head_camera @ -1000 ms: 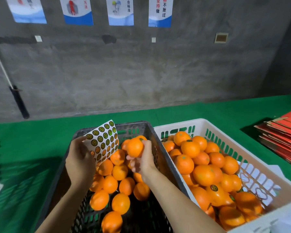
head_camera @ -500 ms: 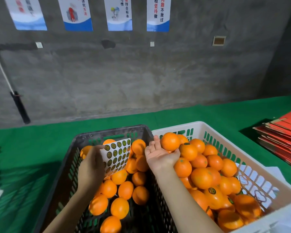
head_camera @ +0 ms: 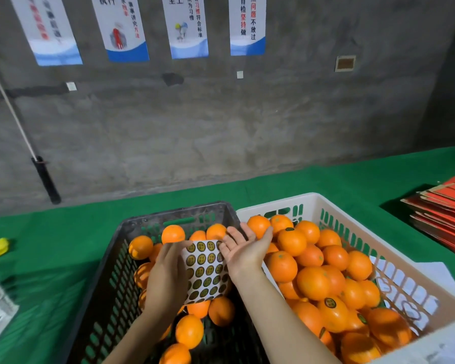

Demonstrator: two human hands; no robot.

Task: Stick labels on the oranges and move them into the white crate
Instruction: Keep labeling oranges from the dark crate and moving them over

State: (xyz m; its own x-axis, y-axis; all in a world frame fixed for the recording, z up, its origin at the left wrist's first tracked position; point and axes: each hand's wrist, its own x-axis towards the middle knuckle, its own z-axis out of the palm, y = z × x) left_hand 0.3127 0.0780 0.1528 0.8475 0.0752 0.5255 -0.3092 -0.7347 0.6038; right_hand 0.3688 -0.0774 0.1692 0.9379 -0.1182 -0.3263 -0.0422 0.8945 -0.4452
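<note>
The label sheet (head_camera: 206, 271) was found gripped by the left hand (head_camera: 167, 274) over the black crate (head_camera: 174, 215). The right hand (head_camera: 243, 252), palm up and holding nothing, was noted at the sheet's right edge, nearer the white crate (head_camera: 352, 214). Oranges (head_camera: 172, 233) lay beneath.

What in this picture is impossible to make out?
Head view only.
- Print on the round labels of the white sticker sheet: too small and blurred.
- How the left hand grips that sheet: hidden by the hand's own back.
- Floor of the black plastic crate: covered by oranges.
- The stack of red cardboard sheets: cut by the right edge.
- Near corner of the white plastic crate: cut by the bottom edge.
</note>
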